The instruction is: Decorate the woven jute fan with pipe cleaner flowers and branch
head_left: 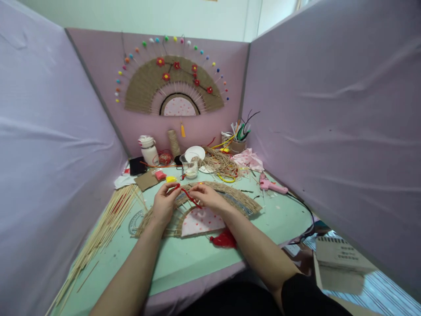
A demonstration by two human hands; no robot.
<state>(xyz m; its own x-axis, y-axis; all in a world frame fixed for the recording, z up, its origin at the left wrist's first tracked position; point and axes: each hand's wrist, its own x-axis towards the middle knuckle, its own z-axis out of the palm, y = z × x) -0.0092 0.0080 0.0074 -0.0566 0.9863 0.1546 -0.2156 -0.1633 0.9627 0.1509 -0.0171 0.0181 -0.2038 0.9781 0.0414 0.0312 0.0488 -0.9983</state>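
Left hand [163, 202], right hand [208, 197]: fingertips of each pinched closed on red cord [187, 194], above half-round twine-covered fan [235, 195].

At centre, a cord [186, 194] stretches between the left hand [164, 203] and right hand [209, 197], above a fan [200, 221] on the table [283, 219]. Sticks [107, 219] lie lower left, a glue gun [272, 185] right of centre, twine [219, 163] behind the fan; a second fan [140, 92] hangs at upper centre.

- We log a half-round twine fan [201, 220], flat, dotted centre facing the near edge of the table [184, 267].
- We see a thin red strip [188, 195], bent, held over it.
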